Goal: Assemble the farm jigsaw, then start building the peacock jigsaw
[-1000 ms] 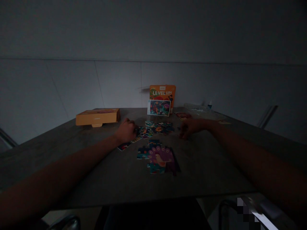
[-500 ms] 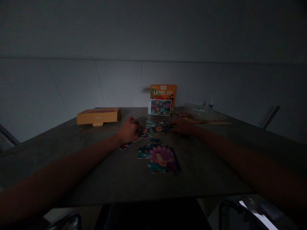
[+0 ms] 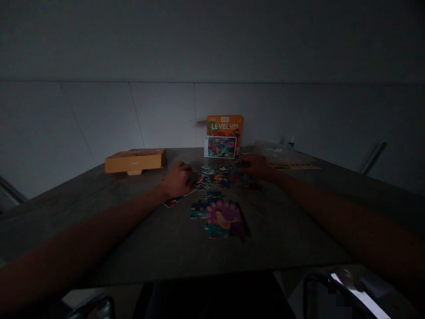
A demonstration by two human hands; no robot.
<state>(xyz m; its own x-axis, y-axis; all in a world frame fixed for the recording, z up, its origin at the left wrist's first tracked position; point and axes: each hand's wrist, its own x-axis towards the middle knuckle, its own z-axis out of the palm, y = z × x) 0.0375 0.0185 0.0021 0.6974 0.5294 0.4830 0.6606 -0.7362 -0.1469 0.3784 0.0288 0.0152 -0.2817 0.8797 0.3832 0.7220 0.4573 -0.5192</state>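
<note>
Dim light covers the table. My left hand [image 3: 179, 179] rests at the left side of a group of joined jigsaw pieces [image 3: 219, 177], its fingers curled down; what lies under the fingertips is hidden. At the group's upper right, my right hand [image 3: 257, 167] has its fingertips pinched on a dark puzzle piece [image 3: 238, 164], mostly covered by the fingers. Closer to me lies a second joined section with a purple peacock [image 3: 224, 217]. Loose pieces show below my left hand, among them a reddish piece [image 3: 171, 202], and a dark red piece [image 3: 254, 187] lies beneath my right hand.
A picture card [image 3: 220, 147] of the puzzle leans on an orange "LEVEL UP!" box [image 3: 225, 122] at the back. An open orange box tray [image 3: 135, 162] sits at left. Clear plastic packaging [image 3: 279, 153] lies at back right, over a flat printed sheet. A wall stands behind the table.
My right hand has moved slightly away and to the right, uncovering pieces at the group's right side and the dark red piece below. My left hand stays in place.
</note>
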